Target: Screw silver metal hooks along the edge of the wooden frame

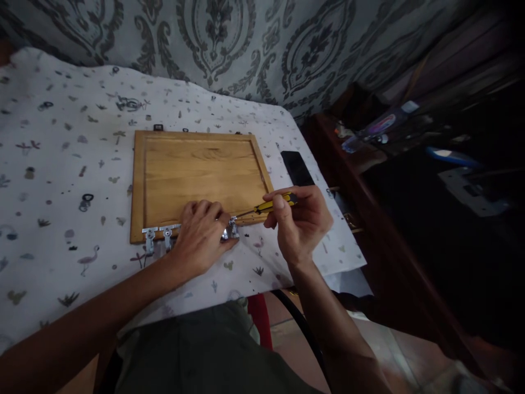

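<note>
A wooden cabinet door point(197, 169) with a raised frame lies flat on the cloth-covered table. Along its near edge sit several metal hinges, one of them a silver hinge point(167, 235) left of my left hand. My left hand point(203, 232) is closed over the near edge, fingers on the wood and thumb by another metal hinge point(233, 230), which it steadies. Part of that hinge is hidden under the fingers. In my right hand point(303, 219) is a yellow and black screwdriver point(264, 207), pinched by the handle, its tip angled left onto that hinge.
A black phone point(297, 168) lies right of the door on the patterned tablecloth point(98, 180). Beyond the table's right edge stands dark wooden furniture point(348, 158) with a plastic bottle point(379, 127). A patterned curtain point(246, 44) hangs behind the table.
</note>
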A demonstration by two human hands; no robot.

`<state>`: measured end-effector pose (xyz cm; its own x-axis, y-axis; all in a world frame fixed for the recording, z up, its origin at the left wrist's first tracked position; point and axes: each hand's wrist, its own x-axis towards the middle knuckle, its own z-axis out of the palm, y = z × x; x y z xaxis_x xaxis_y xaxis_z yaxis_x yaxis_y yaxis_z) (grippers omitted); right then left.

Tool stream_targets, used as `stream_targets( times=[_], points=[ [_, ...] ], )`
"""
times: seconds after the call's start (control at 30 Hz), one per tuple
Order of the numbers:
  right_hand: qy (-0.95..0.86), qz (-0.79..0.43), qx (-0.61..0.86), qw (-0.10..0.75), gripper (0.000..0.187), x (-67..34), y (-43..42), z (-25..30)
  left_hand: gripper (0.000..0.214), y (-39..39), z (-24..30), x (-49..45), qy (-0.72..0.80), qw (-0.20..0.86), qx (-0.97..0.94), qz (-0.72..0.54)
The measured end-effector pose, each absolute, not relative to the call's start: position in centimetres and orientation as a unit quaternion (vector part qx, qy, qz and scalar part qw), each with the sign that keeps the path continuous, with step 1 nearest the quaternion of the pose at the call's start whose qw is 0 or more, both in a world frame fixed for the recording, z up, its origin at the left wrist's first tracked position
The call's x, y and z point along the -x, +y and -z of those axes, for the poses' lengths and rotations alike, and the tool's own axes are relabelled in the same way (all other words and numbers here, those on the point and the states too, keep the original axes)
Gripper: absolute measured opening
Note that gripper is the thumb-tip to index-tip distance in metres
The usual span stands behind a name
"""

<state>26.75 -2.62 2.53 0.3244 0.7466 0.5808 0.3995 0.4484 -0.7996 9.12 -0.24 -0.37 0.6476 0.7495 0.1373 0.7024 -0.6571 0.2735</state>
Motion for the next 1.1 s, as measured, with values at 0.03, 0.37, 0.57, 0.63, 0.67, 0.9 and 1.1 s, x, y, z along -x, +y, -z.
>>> stream_targets(
  times=[0.03, 0.37, 0.57, 0.63, 0.67, 0.9, 1.1],
  points=[
    [-0.564, -0.140, 0.512, 0.632, 0.024, -26.8, -2.6, -2.5, 0.036, -0.2, 0.4, -9.1, 0.403, 0.096, -0.902, -0.120],
    [-0.595, -0.153, 0.546, 0.570, 0.026, -27.1, -2.5, -2.6, 0.031, -0.3, 0.1, -9.2, 0.406, 0.102, -0.898, -0.133],
    [-0.606, -0.166, 0.539, 0.561, 0.022, -27.2, -2.7, -2.7, 0.035, -0.3, 0.0, -9.2, 0.407, 0.111, -0.898, -0.123],
    [-0.607, -0.173, 0.533, 0.564, 0.021, -27.2, -2.7, -2.8, 0.034, -0.4, 0.0, -9.2, 0.409, 0.116, -0.897, -0.124],
    [-0.607, -0.176, 0.530, 0.566, 0.020, -27.2, -2.7, -2.9, 0.033, -0.4, 0.0, -9.2, 0.409, 0.118, -0.896, -0.125],
    [-0.620, -0.186, 0.519, 0.558, 0.019, -27.2, -2.8, -3.0, 0.040, -0.1, -0.5, -9.0, 0.420, 0.140, -0.889, -0.118],
    [-0.618, -0.201, 0.517, 0.557, 0.022, -27.0, -2.4, -3.3, 0.038, 0.8, -1.5, -8.4, 0.414, 0.175, -0.888, -0.093]
  ],
)
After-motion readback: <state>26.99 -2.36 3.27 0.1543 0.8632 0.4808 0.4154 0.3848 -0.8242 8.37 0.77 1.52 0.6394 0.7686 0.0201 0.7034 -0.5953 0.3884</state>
